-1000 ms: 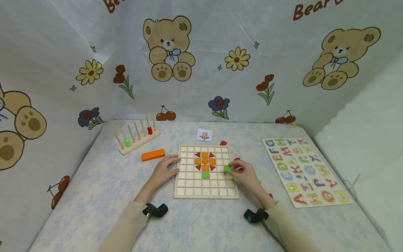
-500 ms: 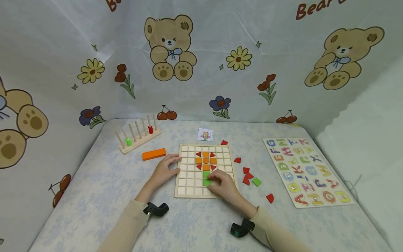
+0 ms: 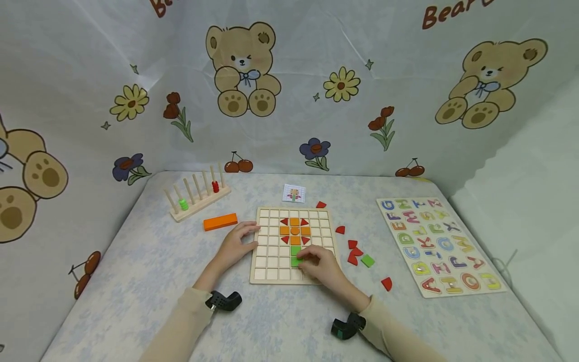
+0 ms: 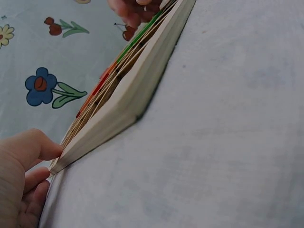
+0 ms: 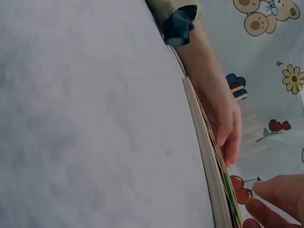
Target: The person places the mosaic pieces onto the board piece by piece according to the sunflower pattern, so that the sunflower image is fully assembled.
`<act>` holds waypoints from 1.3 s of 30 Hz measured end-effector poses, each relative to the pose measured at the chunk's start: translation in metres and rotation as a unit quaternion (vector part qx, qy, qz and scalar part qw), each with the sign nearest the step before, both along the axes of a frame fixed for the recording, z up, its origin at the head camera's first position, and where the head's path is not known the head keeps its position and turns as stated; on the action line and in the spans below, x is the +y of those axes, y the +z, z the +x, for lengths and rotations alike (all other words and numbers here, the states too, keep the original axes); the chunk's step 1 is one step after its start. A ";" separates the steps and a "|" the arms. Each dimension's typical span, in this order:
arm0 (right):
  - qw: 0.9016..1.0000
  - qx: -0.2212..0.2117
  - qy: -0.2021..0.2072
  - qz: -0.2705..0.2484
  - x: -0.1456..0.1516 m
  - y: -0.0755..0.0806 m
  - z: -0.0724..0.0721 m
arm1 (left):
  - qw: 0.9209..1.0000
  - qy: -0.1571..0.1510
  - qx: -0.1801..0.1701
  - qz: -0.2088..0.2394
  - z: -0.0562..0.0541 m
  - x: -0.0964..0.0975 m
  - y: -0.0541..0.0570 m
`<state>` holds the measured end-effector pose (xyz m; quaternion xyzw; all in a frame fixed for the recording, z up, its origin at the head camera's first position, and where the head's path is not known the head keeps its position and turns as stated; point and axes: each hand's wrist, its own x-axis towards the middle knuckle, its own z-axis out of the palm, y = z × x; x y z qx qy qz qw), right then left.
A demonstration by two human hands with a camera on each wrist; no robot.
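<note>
A wooden grid board (image 3: 266, 274) lies on the table, holding orange and red pieces in its upper middle. Below them, one green square tile (image 3: 295, 250) sits flat in its cell, and a second green square tile (image 3: 295, 262) lies directly under it. My right hand (image 3: 322, 266) is over the board, its fingertips right at the lower green tile's right side. In the right wrist view, the right fingers (image 5: 278, 192) show nothing between them, close over the board's surface. My left hand (image 3: 234, 248) touches the board's left edge with thumb and fingertips.
Several red quarter-circle pieces (image 3: 353, 259) and a loose green square (image 3: 368, 260) lie right of the board. A pattern card (image 3: 294, 193) is behind it. An orange bar (image 3: 220, 222) and a peg rack (image 3: 201, 204) stand left; an alphabet board (image 3: 441, 246) lies right.
My right hand has brought a green tile left from the board's right side to the cell below the first green tile. The left hand has stayed at the board's edge.
</note>
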<state>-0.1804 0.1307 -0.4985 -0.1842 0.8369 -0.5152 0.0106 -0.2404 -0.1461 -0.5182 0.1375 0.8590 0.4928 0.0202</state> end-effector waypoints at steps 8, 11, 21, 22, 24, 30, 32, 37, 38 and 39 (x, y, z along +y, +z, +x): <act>0.994 0.023 -0.103 0.023 0.050 0.011 0.001 | 1.000 -0.002 0.000 0.004 0.000 0.000 0.000; 0.986 0.025 -0.154 0.056 0.077 0.009 0.004 | 1.000 -0.001 0.003 0.003 0.000 0.000 0.001; 0.968 0.043 -0.200 0.147 0.131 -0.008 0.016 | 1.000 0.000 -0.001 0.000 0.002 0.000 0.003; 0.967 0.045 -0.202 0.149 0.132 -0.009 0.016 | 1.000 0.000 -0.002 0.001 0.002 0.000 0.003; 0.965 0.045 -0.210 0.150 0.132 -0.010 0.016 | 1.000 0.001 -0.003 0.001 0.002 0.000 0.002; 0.961 0.032 -0.231 0.147 0.128 -0.007 0.016 | 1.000 0.000 -0.001 -0.003 0.001 0.000 0.001; 0.965 0.022 -0.227 0.131 0.122 -0.003 0.016 | 1.000 0.000 0.000 -0.004 0.001 0.001 0.001; 0.983 -0.010 -0.173 0.069 0.085 0.011 0.016 | 1.000 -0.002 0.001 -0.006 0.002 0.000 0.002; 0.986 -0.010 -0.154 0.060 0.075 0.012 0.016 | 1.000 -0.002 0.000 -0.006 0.001 0.001 0.003; 0.990 -0.011 -0.134 0.053 0.064 0.013 0.016 | 1.000 -0.002 -0.001 -0.005 0.001 0.001 0.003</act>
